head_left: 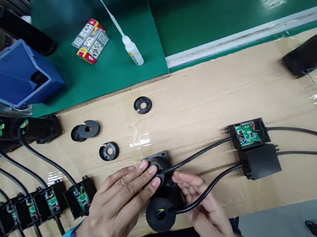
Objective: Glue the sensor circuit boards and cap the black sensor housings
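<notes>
L hand (120,204) lies over the top of a black housing (159,162) at the near-centre of the cardboard-covered tabletop (211,87), fingertips (150,170) pressed on its round end; grip clenched on it. R hand (206,214) holds the same black assembly from the other side, thumb and fingers closed on the body by the cable (197,154), just above a round black cap (160,215) w/ coloured wires showing in its hole. 2 cables run from there to 2 black boxes: 1 open w/ a green circuit board (246,133), 1 closed (261,162). 3 loose black discs (143,105) lie apart, further up the tabletop. Lower left: a row of open boxes w/ boards (81,198). On the green mat (150,21): glue bottle (132,48), small printed pack (91,40), blue bin (22,75).
</notes>
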Available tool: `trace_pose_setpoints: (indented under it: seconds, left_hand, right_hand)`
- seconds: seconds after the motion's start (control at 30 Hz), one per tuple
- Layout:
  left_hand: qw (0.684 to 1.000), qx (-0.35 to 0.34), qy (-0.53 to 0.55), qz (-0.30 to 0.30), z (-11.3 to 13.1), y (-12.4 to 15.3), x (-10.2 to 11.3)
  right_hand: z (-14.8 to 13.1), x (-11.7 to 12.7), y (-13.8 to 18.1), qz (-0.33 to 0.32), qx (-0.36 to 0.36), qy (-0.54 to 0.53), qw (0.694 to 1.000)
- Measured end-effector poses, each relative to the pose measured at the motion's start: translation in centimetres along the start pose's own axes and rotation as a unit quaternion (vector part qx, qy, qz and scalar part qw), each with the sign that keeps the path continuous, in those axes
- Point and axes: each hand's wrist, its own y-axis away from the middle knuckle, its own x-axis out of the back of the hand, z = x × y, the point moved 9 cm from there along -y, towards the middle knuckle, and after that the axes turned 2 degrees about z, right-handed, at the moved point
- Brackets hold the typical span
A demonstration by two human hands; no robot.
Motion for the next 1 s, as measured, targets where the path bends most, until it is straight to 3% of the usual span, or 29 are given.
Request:
trace_pose_setpoints:
  seconds: [0.67,0.77,0.9,1.0]
  left_hand:
    - [0.997,-0.004,-0.066,-0.039,-0.2,0.4,-2.1]
    - [0.999,-0.001,-0.043,-0.022,-0.4,0.8,-2.4]
    - [0.999,0.018,0.028,0.01,-1.1,1.4,-2.2]
    - [0.996,0.067,0.057,0.03,-1.9,1.8,-1.3]
  right_hand:
    - [0.1,0.2,-0.4,-0.002,0.034,0.022,0.999]
    - [0.1,0.2,-0.1,-0.004,0.023,0.016,1.0]
    - [-0.3,1.1,1.8,0.013,0.003,0.077,0.997]
    - [-2.5,2.5,3.5,0.032,0.038,0.193,0.98]
